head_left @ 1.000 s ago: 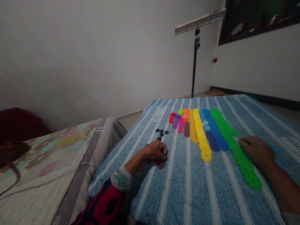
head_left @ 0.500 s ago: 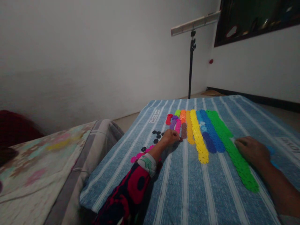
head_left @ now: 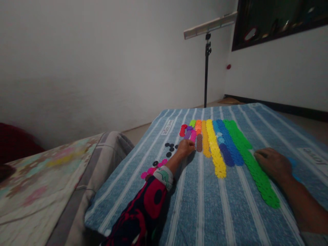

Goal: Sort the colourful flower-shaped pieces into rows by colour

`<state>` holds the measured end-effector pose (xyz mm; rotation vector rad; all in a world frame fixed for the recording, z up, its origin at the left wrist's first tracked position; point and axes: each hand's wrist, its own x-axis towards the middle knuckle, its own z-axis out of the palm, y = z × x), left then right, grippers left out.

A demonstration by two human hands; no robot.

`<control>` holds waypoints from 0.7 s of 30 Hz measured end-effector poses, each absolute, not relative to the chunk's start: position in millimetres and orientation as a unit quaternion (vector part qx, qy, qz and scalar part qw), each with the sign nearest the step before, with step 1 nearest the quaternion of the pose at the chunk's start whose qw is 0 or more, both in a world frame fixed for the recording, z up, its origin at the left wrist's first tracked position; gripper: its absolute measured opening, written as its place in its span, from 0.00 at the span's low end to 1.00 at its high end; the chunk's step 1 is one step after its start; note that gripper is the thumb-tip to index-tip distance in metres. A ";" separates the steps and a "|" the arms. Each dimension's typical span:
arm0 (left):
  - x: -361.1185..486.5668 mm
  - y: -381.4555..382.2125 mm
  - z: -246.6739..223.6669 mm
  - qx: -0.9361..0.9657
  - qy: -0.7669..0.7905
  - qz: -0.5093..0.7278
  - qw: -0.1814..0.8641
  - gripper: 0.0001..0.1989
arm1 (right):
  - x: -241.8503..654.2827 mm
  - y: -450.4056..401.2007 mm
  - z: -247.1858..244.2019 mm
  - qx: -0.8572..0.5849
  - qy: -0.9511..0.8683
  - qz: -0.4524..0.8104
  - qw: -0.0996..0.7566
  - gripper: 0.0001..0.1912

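Note:
My left hand [head_left: 186,147] is closed in a pinch beside the near end of a short row of brown discs [head_left: 199,142]; anything between the fingertips is hidden. Just beyond it lie short rows of pink discs [head_left: 193,135], purple discs [head_left: 188,133] and red discs [head_left: 183,130]. My right hand [head_left: 274,164] rests on the cloth with its fingers curled, close to the long row of green discs [head_left: 258,177]. What it may hold is out of sight. Several light blue discs [head_left: 292,162] show past that hand.
Rows of yellow discs [head_left: 216,153], blue discs [head_left: 232,143] and orange discs [head_left: 198,126] lie on the striped blue cloth [head_left: 189,212]. Loose black discs [head_left: 169,149] and magenta discs [head_left: 146,174] are scattered left. A bed [head_left: 51,181] and a black stand [head_left: 206,75] are nearby.
The small dark reddish-brown piece at my left fingertips no longer shows, and those fingers sit slightly farther forward. My right hand stays by the green row. The whole view has shifted slightly.

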<state>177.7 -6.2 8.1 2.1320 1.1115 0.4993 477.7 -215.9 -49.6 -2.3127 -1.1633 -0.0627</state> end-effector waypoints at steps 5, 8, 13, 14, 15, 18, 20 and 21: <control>133.8 -5.8 19.5 0.830 0.425 0.156 0.327 0.07 | 477.7 -216.9 -48.1 -0.862 -0.431 -0.020 0.267 0.18; 103.6 -10.3 25.8 0.837 0.399 0.085 0.364 0.06 | 476.8 -218.8 -45.5 -0.864 -0.434 -0.016 0.256 0.21; 64.2 -33.3 35.2 0.832 0.394 0.009 0.391 0.10 | 477.1 -220.4 -43.7 -0.873 -0.433 -0.010 0.224 0.24; 59.1 -39.5 36.7 0.828 0.399 -0.003 0.394 0.11 | 477.4 -220.6 -43.7 -0.873 -0.435 -0.011 0.220 0.25; 55.0 -45.5 38.0 0.824 0.404 -0.014 0.398 0.12 | 477.8 -220.8 -43.9 -0.873 -0.436 -0.011 0.218 0.25; 48.0 -59.6 39.8 0.818 0.400 -0.046 0.411 0.11 | 478.4 -221.6 -43.8 -0.875 -0.433 -0.010 0.214 0.26; 46.4 -64.6 39.5 0.825 0.382 -0.063 0.411 0.10 | 478.3 -222.0 -43.4 -0.879 -0.430 -0.006 0.208 0.27; 46.2 -66.1 39.2 0.831 0.372 -0.068 0.408 0.09 | 478.3 -221.9 -43.2 -0.879 -0.430 -0.003 0.205 0.27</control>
